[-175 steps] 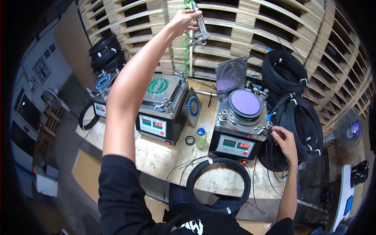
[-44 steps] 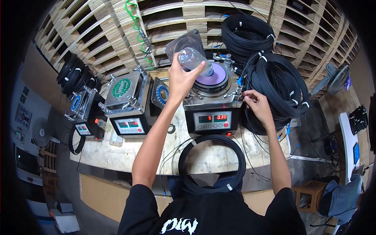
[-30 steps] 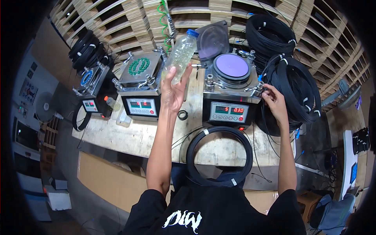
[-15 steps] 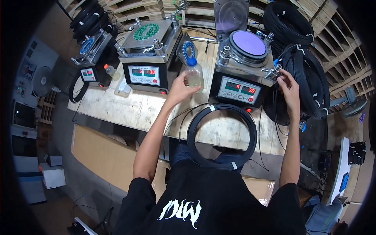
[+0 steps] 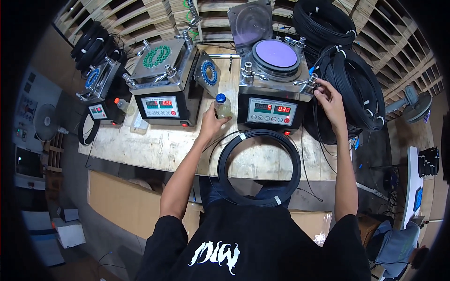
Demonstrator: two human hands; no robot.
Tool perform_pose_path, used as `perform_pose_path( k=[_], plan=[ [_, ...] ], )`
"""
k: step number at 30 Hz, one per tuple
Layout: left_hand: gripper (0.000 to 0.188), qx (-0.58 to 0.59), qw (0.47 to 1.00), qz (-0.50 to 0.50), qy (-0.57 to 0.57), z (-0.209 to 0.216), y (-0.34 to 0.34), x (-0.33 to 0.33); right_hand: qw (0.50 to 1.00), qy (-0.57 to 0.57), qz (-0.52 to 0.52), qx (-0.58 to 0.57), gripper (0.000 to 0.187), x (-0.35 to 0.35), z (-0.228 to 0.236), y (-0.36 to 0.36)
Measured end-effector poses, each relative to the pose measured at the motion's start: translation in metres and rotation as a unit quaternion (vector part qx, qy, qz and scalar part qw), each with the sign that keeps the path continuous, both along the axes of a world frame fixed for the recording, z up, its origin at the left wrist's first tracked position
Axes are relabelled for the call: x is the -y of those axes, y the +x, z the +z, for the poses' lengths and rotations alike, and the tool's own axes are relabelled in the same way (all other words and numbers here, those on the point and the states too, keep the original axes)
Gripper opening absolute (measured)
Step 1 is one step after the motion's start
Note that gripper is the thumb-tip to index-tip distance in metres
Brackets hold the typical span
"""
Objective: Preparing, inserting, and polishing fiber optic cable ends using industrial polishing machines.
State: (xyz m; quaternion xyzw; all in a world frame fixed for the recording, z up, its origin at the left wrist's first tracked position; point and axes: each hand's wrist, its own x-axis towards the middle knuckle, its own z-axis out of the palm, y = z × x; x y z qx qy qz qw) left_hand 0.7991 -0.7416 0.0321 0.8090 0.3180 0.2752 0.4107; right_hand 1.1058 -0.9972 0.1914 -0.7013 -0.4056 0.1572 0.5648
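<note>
My left hand point(image 5: 213, 123) is closed around a clear plastic bottle point(image 5: 225, 112) with a blue cap and some pale liquid. The bottle is upright at the tabletop, left of a polishing machine point(image 5: 244, 110) with a round purple pad point(image 5: 276, 53) and a raised lid point(image 5: 251, 22). My right hand point(image 5: 331, 104) has its fingers curled at the metal clamp point(image 5: 307, 83) on that machine's front right corner. Whatever is between those fingertips is hidden. A blue-tipped cable point(image 5: 311, 70) rises beside the clamp. The machine's red digits are lit.
A black cable coil point(image 5: 224, 164) overhangs the wooden table's point(image 5: 154, 147) front edge. Leftward stand a machine with green-ringed plate point(image 5: 143, 72), a blue-ringed plate point(image 5: 207, 74), an orange-capped bottle point(image 5: 123, 106) and a smaller machine point(image 5: 99, 100). Large black coils point(image 5: 349, 89) hang at right.
My left hand has brought the bottle lower and nearer, down to the tabletop. My right hand stays at the clamp. The whole view has shifted slightly.
</note>
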Motion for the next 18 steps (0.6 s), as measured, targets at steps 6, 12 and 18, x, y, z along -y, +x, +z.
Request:
perform_pose_path(
  k=[6,12,18],
  plan=[
    [0.067,0.0,0.999,-0.038,-0.028,0.001,-0.022,-0.004,1.0,0.01,0.004,-0.001,0.035,-0.003,-0.001,-0.003],
    [0.037,0.159,0.986,0.031,0.038,0.066,-0.032,-0.013,1.0,0.006,0.012,-0.004,0.034,0.003,0.0,0.005],
    [0.033,0.196,0.918,-0.062,-0.34,0.177,0.033,-0.067,0.998,0.009,0.048,-0.026,0.032,-0.001,0.006,0.009]
  ],
)
